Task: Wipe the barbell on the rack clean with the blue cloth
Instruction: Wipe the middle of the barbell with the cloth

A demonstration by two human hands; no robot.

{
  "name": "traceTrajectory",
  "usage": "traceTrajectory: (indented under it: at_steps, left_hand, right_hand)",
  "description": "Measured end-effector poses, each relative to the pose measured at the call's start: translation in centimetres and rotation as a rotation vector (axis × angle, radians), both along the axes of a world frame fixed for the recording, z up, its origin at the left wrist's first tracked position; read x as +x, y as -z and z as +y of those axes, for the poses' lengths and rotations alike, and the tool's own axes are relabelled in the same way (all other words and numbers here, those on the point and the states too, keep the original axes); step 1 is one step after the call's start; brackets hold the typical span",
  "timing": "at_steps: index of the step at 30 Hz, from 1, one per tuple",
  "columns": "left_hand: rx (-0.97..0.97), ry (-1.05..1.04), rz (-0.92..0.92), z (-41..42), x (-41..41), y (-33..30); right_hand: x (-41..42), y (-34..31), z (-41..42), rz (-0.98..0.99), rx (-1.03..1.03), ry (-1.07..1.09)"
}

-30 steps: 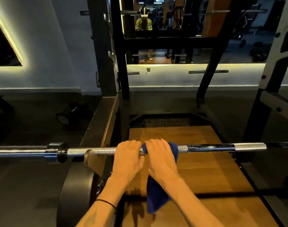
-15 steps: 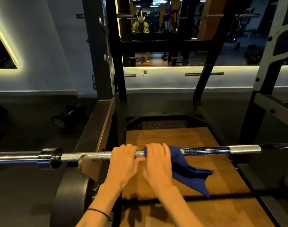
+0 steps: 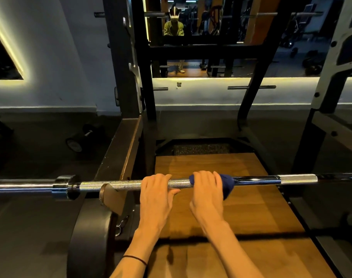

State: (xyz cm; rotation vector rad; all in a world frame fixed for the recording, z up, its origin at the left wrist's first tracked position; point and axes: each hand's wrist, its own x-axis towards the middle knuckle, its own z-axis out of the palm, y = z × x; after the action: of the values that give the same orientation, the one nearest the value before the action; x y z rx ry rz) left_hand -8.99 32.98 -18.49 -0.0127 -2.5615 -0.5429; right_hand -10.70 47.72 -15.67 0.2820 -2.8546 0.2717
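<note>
Both forearms reach forward over the wooden platform (image 3: 251,207); the left hand (image 3: 158,194) curls bare round the barbell (image 3: 259,179); just beside it the right hand (image 3: 208,192) grips the blue cloth (image 3: 227,184) bunched round the shaft; the barbell lies level, long axis left to right, on the rack (image 3: 129,97); behind, a mirror (image 3: 241,37).

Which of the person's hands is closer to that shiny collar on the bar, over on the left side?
The left. The left hand grips the barbell just past the rack hook, on the collar's side. The right hand sits further along the bar, away from it, wrapped over the blue cloth.
</note>
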Motion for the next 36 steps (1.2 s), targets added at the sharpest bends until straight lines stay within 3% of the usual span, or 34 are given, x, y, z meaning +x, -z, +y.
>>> traceTrajectory:
  at_steps: [6,13,17,21,25,32,36]
  left_hand:
    - [-0.12,0.045,-0.064,-0.7,0.5,-2.2]
    - [-0.117,0.214,-0.314,-2.6,-1.5,-4.8]
    - [-0.07,0.211,-0.268,-2.3,-1.1,-4.4]
    - [-0.076,0.196,-0.214,-2.0,-0.6,-3.8]
    - [-0.094,0.188,-0.197,-2.0,-0.3,-3.6]
    - [-0.063,0.105,-0.074,-0.9,0.2,-3.0]
    - [-0.083,-0.009,-0.063,0.0,0.3,-2.8]
  right_hand:
    - [0.0,0.1,0.1,0.06,0.003,-0.199]
    - [-0.8,0.5,6.8,0.096,-0.032,-0.034]
    - [0.0,-0.1,3.1,0.055,0.024,0.026]
    - [0.6,-1.1,-1.8,-0.044,0.051,-0.169]
    - [0.8,-1.2,-1.5,-0.018,0.044,-0.281]
    - [0.0,-0.2,4.5,0.009,-0.008,-0.083]
    - [0.4,-0.7,0.9,-0.008,0.083,-0.095]
